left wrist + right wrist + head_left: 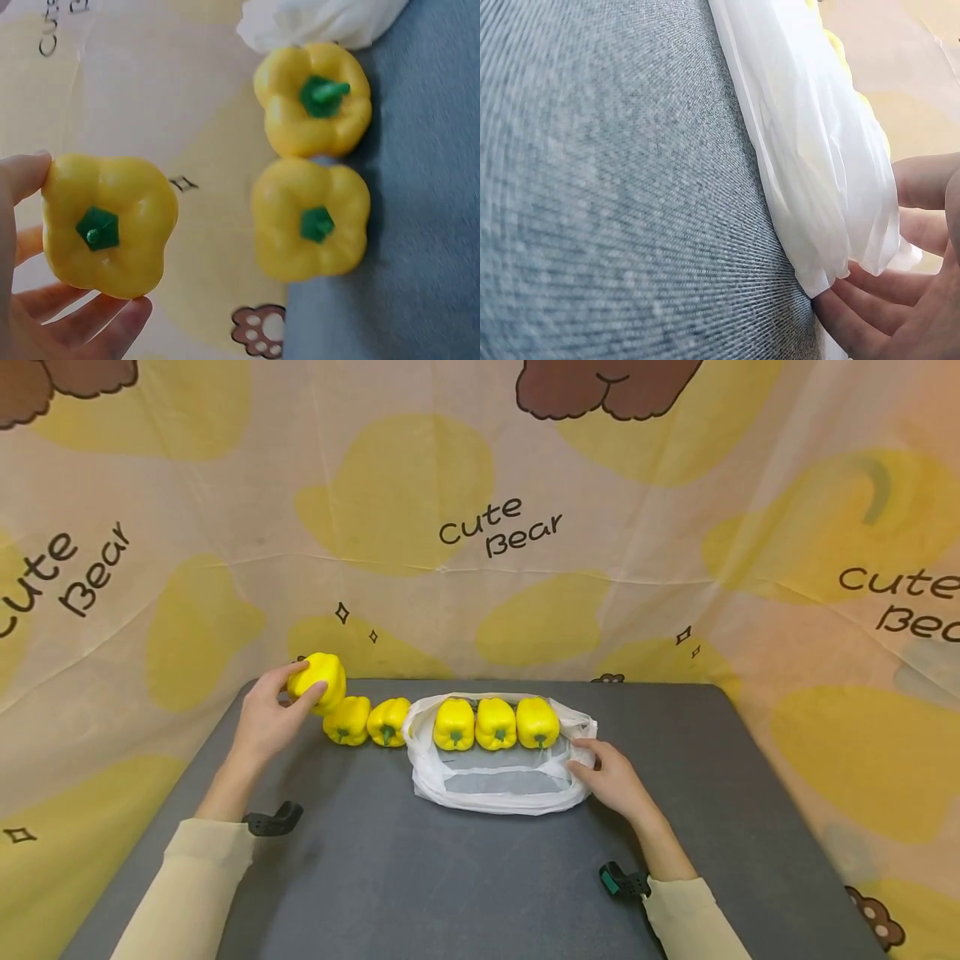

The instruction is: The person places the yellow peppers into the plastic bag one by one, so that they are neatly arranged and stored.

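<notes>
My left hand grips a yellow bell pepper by its sides, raised above the table's back left. In the left wrist view this held pepper turns its green stem to the camera. Just below it two more bell peppers, a left one and a right one, sit side by side on the table. A white plastic bag lies with its mouth wide, and three yellow peppers stand in a row inside. My right hand holds the bag's right rim between thumb and fingers.
The dark grey table ends at a cloth backdrop printed with yellow patches and lettering. The bag's left side is close against the right loose pepper. A black device sits at each wrist.
</notes>
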Demonstrator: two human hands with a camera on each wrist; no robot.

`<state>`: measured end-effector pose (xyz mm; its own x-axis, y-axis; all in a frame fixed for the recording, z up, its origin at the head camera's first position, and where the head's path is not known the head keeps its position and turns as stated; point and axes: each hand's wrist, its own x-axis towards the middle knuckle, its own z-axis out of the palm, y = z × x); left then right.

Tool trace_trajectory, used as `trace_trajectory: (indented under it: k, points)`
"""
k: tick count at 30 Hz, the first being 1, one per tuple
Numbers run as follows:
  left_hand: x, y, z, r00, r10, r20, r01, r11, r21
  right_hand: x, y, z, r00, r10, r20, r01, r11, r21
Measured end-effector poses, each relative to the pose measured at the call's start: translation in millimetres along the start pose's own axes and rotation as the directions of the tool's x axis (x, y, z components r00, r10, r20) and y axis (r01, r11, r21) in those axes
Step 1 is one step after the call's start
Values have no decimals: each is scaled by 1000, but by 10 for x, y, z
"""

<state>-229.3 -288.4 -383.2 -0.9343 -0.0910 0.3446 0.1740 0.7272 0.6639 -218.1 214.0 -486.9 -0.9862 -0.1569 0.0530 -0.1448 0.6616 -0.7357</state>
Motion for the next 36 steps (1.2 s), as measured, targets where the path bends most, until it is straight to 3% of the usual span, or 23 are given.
trace_trajectory:
  k: [10, 19, 36]
  points:
    - [-42, 221, 117, 996, 84, 6, -84, 996, 13, 9, 23, 10, 1000, 2, 3, -2, 1000, -6]
    - [-109, 345, 267, 982, 188, -3, -188, 982, 18, 9, 5, 13, 1000, 3, -6, -3, 1000, 3]
    - [-191, 665, 581, 960, 278, 26, -277, 960, -40, -19, -22, -14, 1000, 10, 14, -10, 1000, -12]
